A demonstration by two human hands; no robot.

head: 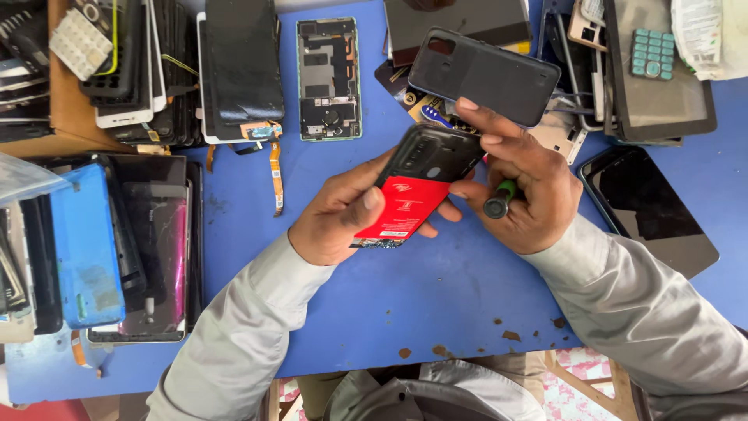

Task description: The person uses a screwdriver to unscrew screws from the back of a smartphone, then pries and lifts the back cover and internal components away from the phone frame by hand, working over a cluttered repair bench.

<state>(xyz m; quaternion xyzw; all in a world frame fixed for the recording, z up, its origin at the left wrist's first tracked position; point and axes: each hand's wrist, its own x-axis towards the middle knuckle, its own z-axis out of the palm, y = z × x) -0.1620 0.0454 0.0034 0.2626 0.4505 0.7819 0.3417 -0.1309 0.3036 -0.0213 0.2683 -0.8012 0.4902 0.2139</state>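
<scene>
Above the worn blue table [405, 304], left hand [339, 214] gripping an opened black phone with a red battery [421, 187], thumb pressed on the battery, right hand [522, 191] fingertips touching its top, fingers curled around a green-handled screwdriver [499, 201]

Two bare hands, long light-grey shirt sleeves [257, 312] with buttoned cuffs, khaki trousers [499, 366] below

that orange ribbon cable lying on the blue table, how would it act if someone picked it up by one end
The orange ribbon cable looks thin and flat, so it would probably droop rather than stay stiff. It seems very light for its length. It is likely delicate: the narrow strip could crease or tear where it joins the small connector end.
</scene>
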